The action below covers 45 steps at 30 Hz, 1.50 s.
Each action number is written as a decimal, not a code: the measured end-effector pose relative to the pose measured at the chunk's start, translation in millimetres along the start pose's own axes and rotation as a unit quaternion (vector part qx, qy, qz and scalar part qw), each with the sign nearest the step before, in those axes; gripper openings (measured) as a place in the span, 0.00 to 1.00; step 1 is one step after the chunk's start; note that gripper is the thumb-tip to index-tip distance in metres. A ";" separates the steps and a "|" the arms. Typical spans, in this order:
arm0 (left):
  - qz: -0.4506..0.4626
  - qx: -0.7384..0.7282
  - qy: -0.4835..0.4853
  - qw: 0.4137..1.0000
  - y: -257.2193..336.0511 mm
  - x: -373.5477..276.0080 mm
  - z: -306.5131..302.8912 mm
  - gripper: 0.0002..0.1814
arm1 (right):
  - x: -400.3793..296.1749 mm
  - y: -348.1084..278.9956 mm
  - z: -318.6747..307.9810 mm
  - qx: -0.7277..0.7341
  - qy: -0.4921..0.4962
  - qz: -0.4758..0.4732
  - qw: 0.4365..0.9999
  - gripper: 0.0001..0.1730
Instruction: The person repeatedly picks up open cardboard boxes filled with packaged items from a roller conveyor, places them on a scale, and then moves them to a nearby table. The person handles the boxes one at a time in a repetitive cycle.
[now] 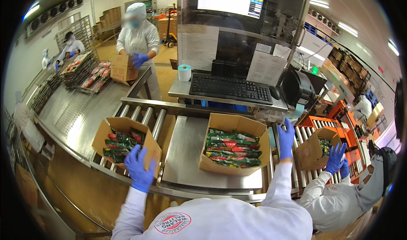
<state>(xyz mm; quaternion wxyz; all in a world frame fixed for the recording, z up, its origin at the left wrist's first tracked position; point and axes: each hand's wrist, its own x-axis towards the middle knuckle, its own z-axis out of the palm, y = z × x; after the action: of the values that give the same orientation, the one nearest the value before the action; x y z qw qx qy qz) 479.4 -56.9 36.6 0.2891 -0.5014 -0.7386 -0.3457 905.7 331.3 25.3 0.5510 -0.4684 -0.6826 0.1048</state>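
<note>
My left hand (140, 168), in a blue glove, lies with spread fingers against the near side of an open cardboard carton (152, 154) on the left rollers. Green and red packets (122, 144) fill that carton. A second open carton (235, 171) stands on a steel weighing platform (184, 151), packed with rows of similar packets (233, 147). Just right of it my right hand (286, 139), also gloved, is raised with fingers apart and nothing visible in it. Its fingertips are close to a label strip (298, 111) hanging from a black label printer (298, 87).
Behind the platform, a steel shelf holds a keyboard (230, 89), mouse (274, 92) and label roll (184, 73) below a monitor (230, 0). At right, a co-worker's gloved hand (335, 159) is beside another carton (313, 152) on rollers. Another person (138, 39) handles a carton (122, 69).
</note>
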 end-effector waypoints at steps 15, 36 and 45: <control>-0.301 -0.723 -0.172 0.597 203.2 -56.4 222.3 0.30 | -157.7 -165.4 -78.9 0.036 -0.114 0.080 0.990 0.26; -0.131 -0.064 -0.012 0.989 -22.5 32.9 66.6 0.17 | -107.6 -24.7 -41.4 -0.149 0.070 -0.062 0.984 0.11; 0.177 0.041 -0.088 0.979 137.9 12.0 150.9 0.06 | -102.0 -54.4 -46.4 -0.132 0.009 -0.042 0.990 0.13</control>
<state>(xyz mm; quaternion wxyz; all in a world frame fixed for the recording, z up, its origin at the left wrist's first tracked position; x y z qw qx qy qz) 593.0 105.9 -13.3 0.3003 -0.6404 -0.6740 -0.2130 911.9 207.6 11.7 0.4945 -0.5090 -0.7044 -0.0134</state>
